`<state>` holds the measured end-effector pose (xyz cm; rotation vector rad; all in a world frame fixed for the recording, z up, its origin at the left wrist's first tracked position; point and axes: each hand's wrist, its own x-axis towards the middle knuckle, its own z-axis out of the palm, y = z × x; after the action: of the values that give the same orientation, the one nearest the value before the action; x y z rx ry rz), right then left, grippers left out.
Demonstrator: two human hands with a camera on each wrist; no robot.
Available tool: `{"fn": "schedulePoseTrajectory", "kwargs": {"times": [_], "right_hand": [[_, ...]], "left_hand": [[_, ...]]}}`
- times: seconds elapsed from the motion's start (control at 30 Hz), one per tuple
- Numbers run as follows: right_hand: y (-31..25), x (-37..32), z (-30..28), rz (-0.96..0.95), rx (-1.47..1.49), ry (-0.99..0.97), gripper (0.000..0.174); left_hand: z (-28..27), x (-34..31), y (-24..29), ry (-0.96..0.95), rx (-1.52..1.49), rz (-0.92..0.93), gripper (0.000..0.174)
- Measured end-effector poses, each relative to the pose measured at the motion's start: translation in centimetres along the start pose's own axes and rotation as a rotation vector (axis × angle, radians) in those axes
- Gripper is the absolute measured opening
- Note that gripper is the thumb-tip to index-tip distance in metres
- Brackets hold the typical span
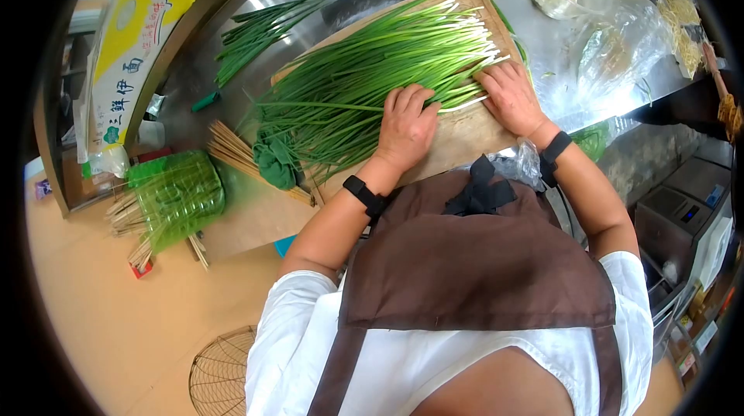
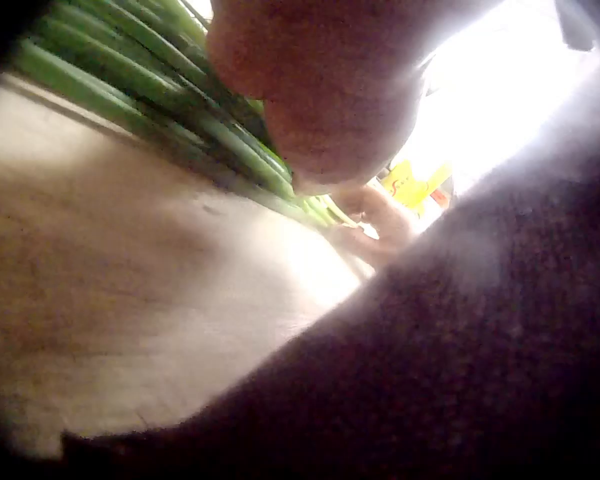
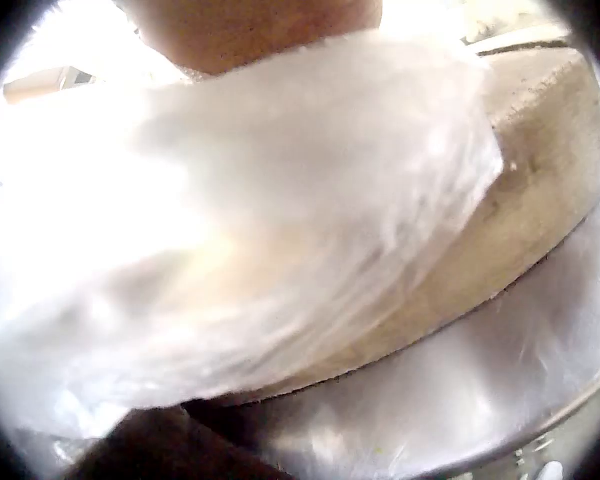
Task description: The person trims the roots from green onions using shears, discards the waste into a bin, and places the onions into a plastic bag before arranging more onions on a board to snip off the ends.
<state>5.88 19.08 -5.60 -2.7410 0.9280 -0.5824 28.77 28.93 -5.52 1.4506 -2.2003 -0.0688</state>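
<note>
Clock read on head view, centred on board.

Green stalks: one broad heap, lying flat on the cutting board, white ends toward 2–3 o'clock, leaf tips toward 8–9. Board sits on the metal worktop.

Handling, by judgement: each stalk light; whole heap bulkier, likely to splay. White ends look firmer; green lengths bendy, easily bruised, probably slick if damp. Best hold: a loose wrap just leafward of the white ends, second support mid-length. Avoid squeezing the tips.

Left hand, 6 o'clock: fingers curled over near-side stalks, gripping. Right hand, 3–4 o'clock: fingers bent, pinching stalks at the white ends. Right wrist view mostly blocked by crumpled clear plastic.

Counts:
- Hands: two.
- Main heap: one; stalks overlap too much to number.
- Smaller green bunch: one, 10 o'clock, off the board.
- Cleaver: one, 12 o'clock, handle toward 1.
- Board: one.
- Thin sticks: one loose bundle, 8 o'clock; number unclear.
- Dark green crumpled item: one, 8 o'clock; material uncertain.
</note>
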Motion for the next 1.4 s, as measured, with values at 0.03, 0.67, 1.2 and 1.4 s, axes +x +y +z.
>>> {"fn": "schedulePoseTrajectory", "kwargs": {"times": [0.03,0.67,1.2,1.4], "right_hand": [[0.1,-0.2,-0.1,0.005,0.006,-0.038,0.038],[1.6,1.8,-0.1,0.048,-0.001,0.101,0.016],[-0.1,1.9,0.6,-0.067,0.180,0.079,0.006],[0.4,1.5,0.9,0.110,0.159,0.021,0.017]], "left_hand": [[0.0,0.1,0.0,-0.013,-0.011,-0.012,0.041],[1.8,1.0,1.0,-0.114,0.105,-0.007,0.052],[1.7,0.9,0.6,-0.075,0.040,-0.016,0.039],[1.9,0.7,0.5,-0.083,0.047,-0.014,0.034]]}}
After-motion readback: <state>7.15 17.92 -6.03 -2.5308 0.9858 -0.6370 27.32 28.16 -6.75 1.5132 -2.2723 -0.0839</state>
